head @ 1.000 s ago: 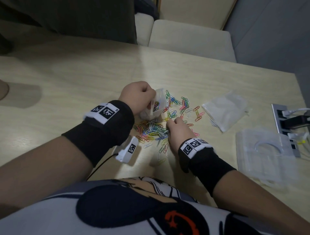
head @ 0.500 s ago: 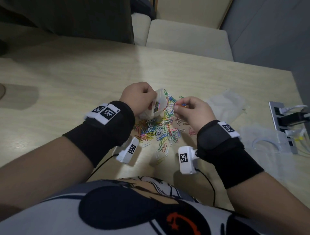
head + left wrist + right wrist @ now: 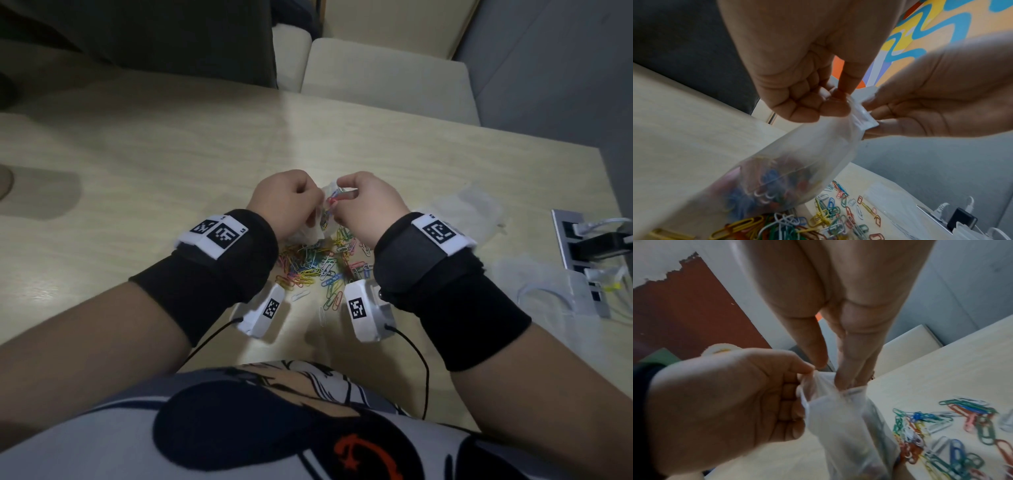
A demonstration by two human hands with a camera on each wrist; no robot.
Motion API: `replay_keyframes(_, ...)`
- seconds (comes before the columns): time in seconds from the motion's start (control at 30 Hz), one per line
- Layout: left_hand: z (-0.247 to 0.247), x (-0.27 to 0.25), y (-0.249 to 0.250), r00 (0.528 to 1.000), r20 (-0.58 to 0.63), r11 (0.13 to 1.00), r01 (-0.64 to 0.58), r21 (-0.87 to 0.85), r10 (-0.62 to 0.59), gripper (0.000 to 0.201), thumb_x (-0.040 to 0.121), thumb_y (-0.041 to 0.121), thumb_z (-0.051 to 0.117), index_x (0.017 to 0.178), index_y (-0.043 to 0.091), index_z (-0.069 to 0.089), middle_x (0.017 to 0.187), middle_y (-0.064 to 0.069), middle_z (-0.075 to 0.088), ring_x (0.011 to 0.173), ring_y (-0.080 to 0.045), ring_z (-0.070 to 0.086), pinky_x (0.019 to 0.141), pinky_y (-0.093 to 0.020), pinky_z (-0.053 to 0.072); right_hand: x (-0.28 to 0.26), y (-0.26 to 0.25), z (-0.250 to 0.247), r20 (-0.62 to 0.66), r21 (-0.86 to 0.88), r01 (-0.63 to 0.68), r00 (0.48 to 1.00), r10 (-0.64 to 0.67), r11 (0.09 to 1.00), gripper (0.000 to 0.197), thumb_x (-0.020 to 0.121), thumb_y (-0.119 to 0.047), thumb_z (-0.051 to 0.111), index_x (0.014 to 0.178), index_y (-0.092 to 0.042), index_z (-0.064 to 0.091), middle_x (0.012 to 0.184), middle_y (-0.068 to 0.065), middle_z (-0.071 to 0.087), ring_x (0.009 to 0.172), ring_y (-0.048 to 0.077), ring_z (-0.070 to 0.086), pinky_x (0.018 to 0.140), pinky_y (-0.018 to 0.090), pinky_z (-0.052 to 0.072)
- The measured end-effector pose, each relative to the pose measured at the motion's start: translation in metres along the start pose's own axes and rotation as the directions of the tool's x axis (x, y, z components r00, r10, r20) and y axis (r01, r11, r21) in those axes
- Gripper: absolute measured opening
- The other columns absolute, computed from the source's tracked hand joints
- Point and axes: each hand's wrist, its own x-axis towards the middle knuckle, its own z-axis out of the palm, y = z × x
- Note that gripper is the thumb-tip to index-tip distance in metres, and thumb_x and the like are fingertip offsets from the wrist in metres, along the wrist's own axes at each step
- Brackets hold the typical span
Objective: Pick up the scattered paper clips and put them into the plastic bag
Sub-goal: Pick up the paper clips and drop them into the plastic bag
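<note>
A small clear plastic bag (image 3: 797, 162) with coloured clips inside hangs over the table. My left hand (image 3: 287, 202) pinches its rim between thumb and curled fingers (image 3: 813, 104). My right hand (image 3: 366, 205) is beside it, its straight fingers (image 3: 851, 369) dipping into the bag's mouth (image 3: 838, 391) and its thumb a little apart from them. A red clip (image 3: 334, 201) shows at those fingertips in the head view. Several loose paper clips (image 3: 318, 267) lie in a heap on the table (image 3: 137, 154) below both hands, also seen as clips (image 3: 941, 426) and clips (image 3: 834, 214).
A stack of spare clear bags (image 3: 479, 209) lies to the right of the heap. Further right are a clear plastic box (image 3: 548, 287) and a socket panel (image 3: 582, 246) with plugs and cables. Cushioned seats (image 3: 376, 68) stand past the far edge.
My right hand lifted from the heap pinching clips, then moved left and up to the bag's mouth. My left hand kept hold of the bag and raised it slightly.
</note>
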Motion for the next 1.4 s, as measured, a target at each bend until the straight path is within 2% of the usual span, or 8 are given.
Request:
replay_keyframes(0.2, -0.002, 0.003, -0.001, 1.0, -0.016, 1.0, 0.012, -0.017, -0.012, 0.02, 0.082, 0.019, 0.055, 0.067, 0.007, 0.06, 0.063, 0.0, 0.06, 0.068, -0.022, 0.057, 0.072, -0.041, 0.052, -0.001, -0.011, -0.002, 0.082, -0.061, 0.101, 0.992, -0.096, 0.993, 0.042, 0.085, 0.0, 0.04, 0.119, -0.021, 0.052, 0.121, 0.005, 0.06, 0.103, 0.028, 0.063, 0.086, 0.044, 0.054)
replay_keyframes(0.43, -0.013, 0.01, -0.01, 0.963, -0.269, 0.994, -0.015, -0.107, -0.015, 0.017, 0.082, 0.023, 0.047, 0.07, 0.013, 0.054, 0.071, -0.012, 0.062, 0.073, -0.033, 0.061, 0.072, -0.044, 0.053, 0.001, 0.014, 0.003, -0.188, -0.121, 0.116, 0.972, -0.138, 0.986, 0.021, 0.093, -0.012, 0.042, 0.102, -0.023, 0.059, 0.105, -0.002, 0.063, 0.089, 0.017, 0.06, 0.077, 0.027, 0.045)
replay_keyframes(0.53, -0.02, 0.014, -0.013, 0.938, -0.348, 0.991, -0.041, -0.128, -0.006, 0.016, 0.087, 0.019, 0.046, 0.077, 0.01, 0.054, 0.065, -0.004, 0.055, 0.059, -0.011, 0.059, 0.062, -0.031, 0.05, -0.007, 0.038, 0.024, -0.008, -0.353, 0.076, 0.996, -0.084, 0.932, 0.024, 0.093, -0.018, 0.049, 0.115, -0.019, 0.056, 0.121, 0.002, 0.055, 0.097, 0.015, 0.053, 0.085, 0.026, 0.041)
replay_keyframes(0.7, -0.029, 0.018, -0.01, 0.888, -0.456, 0.993, -0.093, -0.068, 0.052, 0.022, 0.09, 0.018, 0.043, 0.068, 0.022, 0.042, 0.06, 0.004, 0.053, 0.056, -0.002, 0.05, 0.058, -0.027, 0.041, -0.011, 0.066, 0.058, 0.413, -0.622, 0.387, 0.901, -0.135, 0.681, 0.066, 0.087, -0.044, 0.057, 0.144, -0.035, 0.025, 0.157, -0.003, 0.016, 0.142, 0.03, 0.021, 0.115, 0.046, 0.026)
replay_keyframes(0.83, -0.034, 0.019, -0.011, 0.89, -0.448, 0.996, -0.092, 0.02, 0.091, 0.028, 0.091, 0.016, 0.043, 0.065, 0.026, 0.038, 0.058, 0.011, 0.044, 0.053, 0.004, 0.047, 0.05, -0.014, 0.033, -0.008, 0.077, 0.065, 0.468, -0.693, 0.477, 0.868, -0.165, 0.54, 0.062, 0.09, -0.042, 0.053, 0.144, -0.036, 0.023, 0.158, -0.002, 0.014, 0.141, 0.036, 0.017, 0.114, 0.049, 0.026)
replay_keyframes(1.0, -0.025, 0.017, -0.025, 0.94, -0.341, 1.0, -0.009, 0.024, 0.016, 0.012, 0.089, 0.018, 0.046, 0.079, 0.014, 0.051, 0.062, 0.008, 0.048, 0.072, -0.021, 0.048, 0.061, -0.028, 0.03, -0.007, 0.085, 0.052, 0.334, -0.681, 0.408, 0.912, -0.238, 0.608, 0.047, 0.086, -0.002, 0.051, 0.129, -0.019, 0.042, 0.132, 0.009, 0.04, 0.116, 0.031, 0.036, 0.09, 0.04, 0.042)
replay_keyframes(1.27, -0.003, 0.008, -0.019, 0.995, -0.067, 0.997, -0.076, 0.019, 0.077, 0.024, 0.091, 0.026, 0.051, 0.069, 0.022, 0.046, 0.061, 0.004, 0.049, 0.068, -0.026, 0.051, 0.069, -0.036, 0.045, -0.002, 0.082, 0.021, 0.133, -0.602, 0.183, 0.983, -0.128, 0.777, 0.029, 0.092, -0.017, 0.054, 0.12, -0.014, 0.056, 0.119, 0.008, 0.057, 0.107, 0.029, 0.056, 0.088, 0.033, 0.044)
replay_keyframes(1.4, -0.002, 0.009, -0.016, 0.998, -0.023, 0.998, -0.059, -0.001, 0.059, 0.025, 0.092, 0.025, 0.051, 0.067, 0.023, 0.046, 0.061, 0.007, 0.05, 0.061, -0.016, 0.047, 0.067, -0.034, 0.043, -0.004, 0.078, 0.01, -0.008, -0.292, 0.008, 1.0, -0.011, 0.956, 0.035, 0.085, -0.028, 0.068, 0.117, -0.018, 0.062, 0.109, -0.001, 0.063, 0.102, 0.021, 0.06, 0.091, 0.031, 0.048)
